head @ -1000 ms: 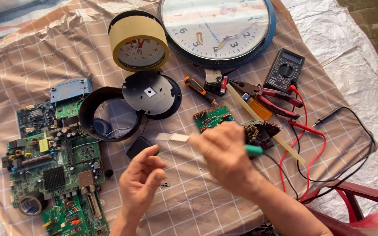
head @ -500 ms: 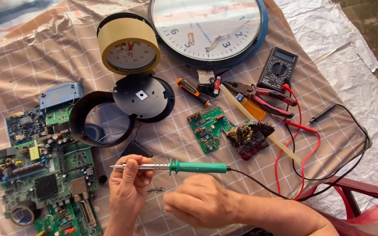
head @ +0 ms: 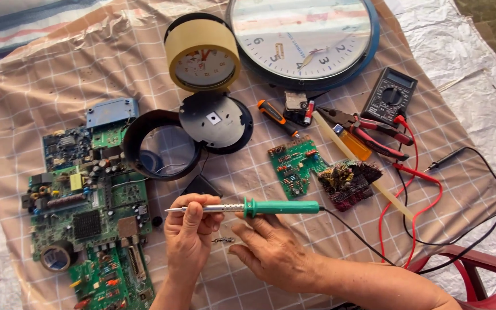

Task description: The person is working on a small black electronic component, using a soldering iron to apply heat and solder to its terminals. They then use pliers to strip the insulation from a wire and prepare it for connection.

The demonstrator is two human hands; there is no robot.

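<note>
Soldering iron (head: 259, 207) held level over tabletop (head: 248, 166) near its front edge.
Left hand (head: 189, 238) pinches the metal shaft; right hand (head: 271, 252) lies spread, fingers under the green handle. Small metal part (head: 223, 240) sits between both hands.

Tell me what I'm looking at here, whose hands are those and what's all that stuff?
The picture comes from a camera on a person's head, looking down at their own two hands. The left hand holds the metal end of a soldering iron, a pen-like tool with a green handle, in its fingers. The right hand lies flat on the checked cloth just under the handle. A tiny metal part lies between the hands. Around them are green circuit boards, a small one, two clocks, a black meter with red wires, pliers and a screwdriver.
</note>
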